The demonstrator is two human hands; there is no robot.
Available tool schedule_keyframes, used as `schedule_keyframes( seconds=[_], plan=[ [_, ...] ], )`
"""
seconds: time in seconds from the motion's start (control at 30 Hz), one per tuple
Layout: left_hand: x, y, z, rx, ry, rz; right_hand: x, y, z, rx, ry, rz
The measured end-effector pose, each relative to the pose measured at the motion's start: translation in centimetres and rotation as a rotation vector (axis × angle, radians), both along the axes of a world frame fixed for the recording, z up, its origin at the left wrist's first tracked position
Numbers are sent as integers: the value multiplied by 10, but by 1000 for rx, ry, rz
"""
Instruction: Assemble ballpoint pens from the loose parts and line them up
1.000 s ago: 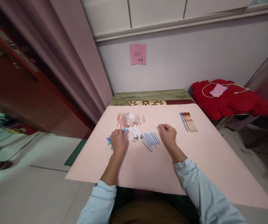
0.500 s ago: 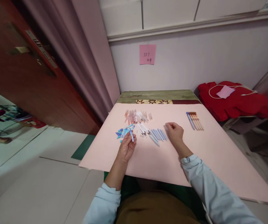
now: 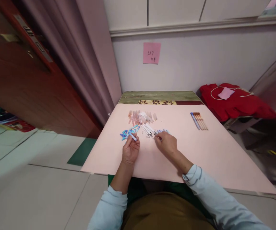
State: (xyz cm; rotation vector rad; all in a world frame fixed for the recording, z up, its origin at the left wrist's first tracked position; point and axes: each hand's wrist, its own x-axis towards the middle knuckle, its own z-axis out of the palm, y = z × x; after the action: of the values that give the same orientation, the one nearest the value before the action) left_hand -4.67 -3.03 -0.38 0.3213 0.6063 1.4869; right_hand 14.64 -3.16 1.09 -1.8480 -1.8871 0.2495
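My left hand (image 3: 130, 150) is closed around a small blue pen part (image 3: 133, 137), held just above the pink sheet (image 3: 200, 153) beside a heap of blue pen caps (image 3: 126, 133). My right hand (image 3: 166, 144) lies over a row of pale blue pen barrels (image 3: 162, 131), its fingers curled down onto them; what it grips is hidden. White refills (image 3: 147, 129) lie between the two hands. Behind them is a cluster of clear and pinkish pen pieces (image 3: 140, 117).
Several finished pens (image 3: 199, 120), one blue and the others orange, lie at the sheet's far right. A red cloth (image 3: 236, 102) with a white cable sits on a seat to the right. A pink note (image 3: 151, 52) hangs on the wall. A curtain and a door stand at left.
My left hand has lifted a blue piece off the cap heap and drawn back. My right hand has slid left from bare sheet onto the pale blue barrels.
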Motion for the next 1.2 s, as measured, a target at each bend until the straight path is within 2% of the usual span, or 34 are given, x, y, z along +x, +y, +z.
schedule_keyframes(
  seconds=[0.13,0.33,0.6,0.87,1.1,1.2],
  plan=[
    [-3,-1,0,-5,-63,9,-14,3,-6,-55,-122,-16],
    [-2,1,2,-54,-114,-60,-24,5,-8,-73,-191,-34],
    [-4,1,2,-48,-117,-42,-22,3,-10,-15,-242,-38],
    [-12,1,3,-55,-170,37,-13,3,-14,-1,-153,-46],
    [-12,1,2,-28,-158,44,-35,9,-7,16,-50,47],
    [-11,1,4,-52,-209,40,-40,13,-2,-14,-42,18]
  ],
)
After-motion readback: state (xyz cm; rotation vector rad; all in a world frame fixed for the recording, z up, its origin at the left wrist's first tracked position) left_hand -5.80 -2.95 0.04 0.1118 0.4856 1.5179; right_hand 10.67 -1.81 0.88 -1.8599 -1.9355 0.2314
